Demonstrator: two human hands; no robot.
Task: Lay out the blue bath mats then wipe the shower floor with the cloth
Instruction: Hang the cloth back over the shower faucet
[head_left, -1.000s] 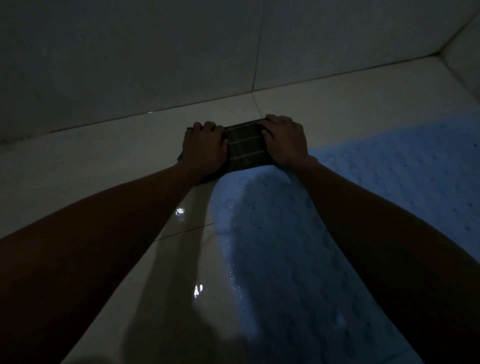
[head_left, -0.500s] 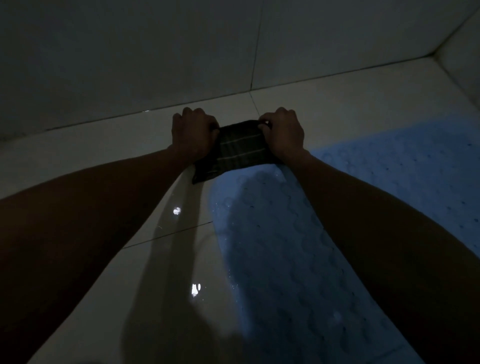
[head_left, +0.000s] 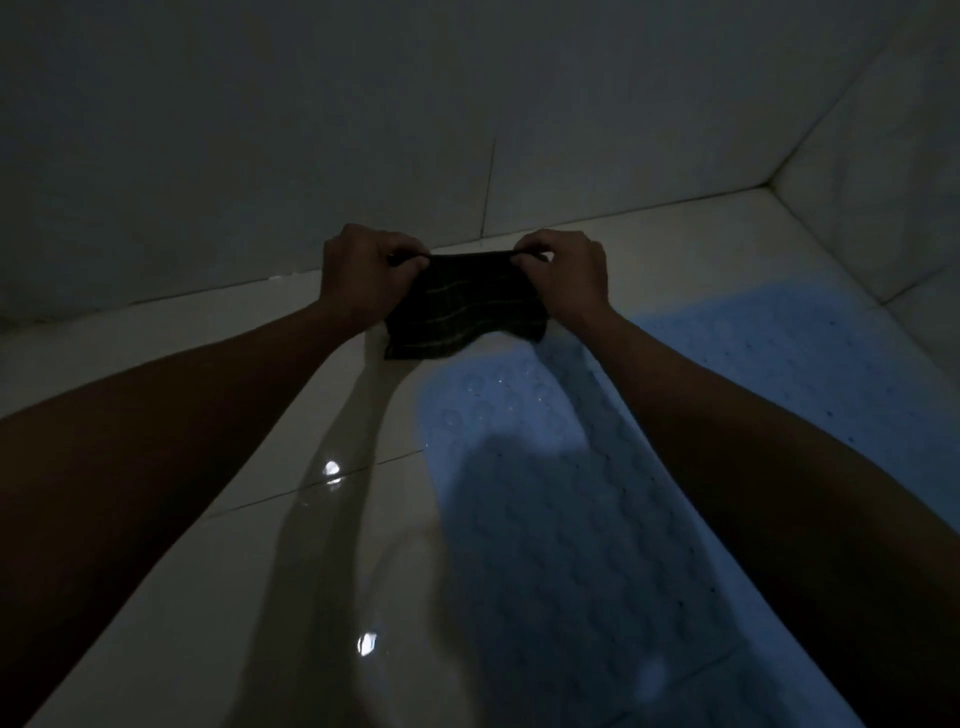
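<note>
Two hands, our left hand (head_left: 363, 275) and right hand (head_left: 566, 275), each pinch a top corner of one dark plaid cloth (head_left: 462, 306), apparently to spread it before wiping. Below the grip it hangs slack over the shower floor (head_left: 218, 597) and one visible blue bath mat (head_left: 545, 519), already laid flat.

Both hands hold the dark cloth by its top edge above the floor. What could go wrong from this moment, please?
1. The glossy pale tiled shower floor shows bright wet glints, so a knee or foot may slip on it.
2. The left hand and right hand only pinch the dark checked cloth at its top corners; it could drop or sag onto the bumpy blue bath mat.
3. The light is dim, so unwiped patches may be missed.
</note>
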